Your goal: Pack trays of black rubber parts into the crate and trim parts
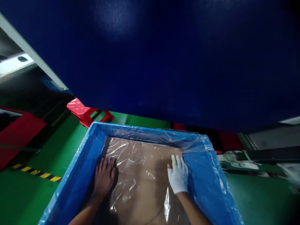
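My left hand (104, 176), bare, lies flat with outstretched fingers along the left side of a brown cardboard sheet (140, 184). On the sheet's right side rests my right hand (178, 174), in a white glove that leaves the thumb tip uncovered, its fingers extended. Clear plastic film (126, 153) covers the cardboard and shines with creases under both palms. All of this sits inside a large blue plastic bin (150, 130), and the film also drapes over its far and right rims. Neither hand grips anything.
A dark blue panel (164, 62) overhangs the far side of the bin. Beyond the bin's left corner is a red plastic stool (81, 111). Yellow-black tape (35, 172) marks the green floor at left. Blurred equipment (243, 161) stands at right.
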{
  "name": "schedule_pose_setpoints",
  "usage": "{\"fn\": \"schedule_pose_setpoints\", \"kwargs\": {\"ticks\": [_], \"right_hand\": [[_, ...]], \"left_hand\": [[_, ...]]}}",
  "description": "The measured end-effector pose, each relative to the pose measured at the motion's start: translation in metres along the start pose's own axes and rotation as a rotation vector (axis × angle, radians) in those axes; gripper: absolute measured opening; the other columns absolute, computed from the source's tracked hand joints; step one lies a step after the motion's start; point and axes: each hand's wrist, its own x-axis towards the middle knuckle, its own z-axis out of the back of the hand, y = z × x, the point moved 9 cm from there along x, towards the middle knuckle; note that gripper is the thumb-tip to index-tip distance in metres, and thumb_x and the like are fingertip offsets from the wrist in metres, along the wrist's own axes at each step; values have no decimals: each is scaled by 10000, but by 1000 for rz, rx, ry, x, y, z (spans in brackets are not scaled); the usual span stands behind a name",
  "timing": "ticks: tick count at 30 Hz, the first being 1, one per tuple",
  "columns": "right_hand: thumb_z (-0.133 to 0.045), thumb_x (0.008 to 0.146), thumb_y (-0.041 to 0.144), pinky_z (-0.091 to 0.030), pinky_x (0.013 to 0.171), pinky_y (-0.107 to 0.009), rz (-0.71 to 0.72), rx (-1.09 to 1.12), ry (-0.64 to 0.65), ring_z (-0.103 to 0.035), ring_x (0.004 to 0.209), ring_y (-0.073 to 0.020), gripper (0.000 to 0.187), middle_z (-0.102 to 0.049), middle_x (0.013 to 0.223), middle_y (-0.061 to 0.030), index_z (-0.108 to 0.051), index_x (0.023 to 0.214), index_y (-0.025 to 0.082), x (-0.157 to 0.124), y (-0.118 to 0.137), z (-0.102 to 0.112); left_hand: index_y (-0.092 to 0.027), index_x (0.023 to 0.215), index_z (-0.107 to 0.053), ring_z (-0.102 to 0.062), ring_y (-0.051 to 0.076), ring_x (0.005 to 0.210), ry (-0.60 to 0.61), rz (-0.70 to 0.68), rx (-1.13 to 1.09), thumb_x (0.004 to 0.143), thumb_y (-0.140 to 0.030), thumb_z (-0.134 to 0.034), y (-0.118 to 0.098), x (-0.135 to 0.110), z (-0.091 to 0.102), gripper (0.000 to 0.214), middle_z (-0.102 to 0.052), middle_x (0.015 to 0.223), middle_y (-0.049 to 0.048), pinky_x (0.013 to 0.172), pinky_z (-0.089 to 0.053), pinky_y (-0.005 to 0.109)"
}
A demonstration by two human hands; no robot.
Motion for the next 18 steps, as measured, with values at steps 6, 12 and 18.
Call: {"fn": "schedule_pose_setpoints", "kwargs": {"ticks": [6, 12, 18], "right_hand": [[-515, 850, 302, -265, 1070, -527, 53, 54, 90, -353, 1311, -378, 544, -451, 1447, -123, -445, 1374, 174, 65, 10, -37], [-430, 873, 283, -294, 1101, -428, -14, 108, 222, -357, 1333, -303, 555, -373, 1486, -173, -397, 1391, 87, -6, 30, 6], [-751, 468, 181, -187, 1134, -609, 500, 144, 839, -201, 1418, -394, 1065, -252, 1560, -71, -328, 1436, 315, -201, 98, 6]], "left_hand": [[-144, 1384, -466, -269, 342, 1394, 24, 37, -48, 945, -337, -358, -1, 18, -37, 492, -400, 1473, 162, 1118, -209, 578], [-212, 1433, -383, -221, 320, 1418, 210, -100, -203, 875, -421, -528, -15, -19, 18, 613, -325, 1515, 136, 1136, -230, 528], [-429, 1380, -414, -249, 304, 1416, 884, -823, -414, 813, -243, -627, -52, -168, 8, 634, -343, 1522, -4, 1154, -151, 565]]}}
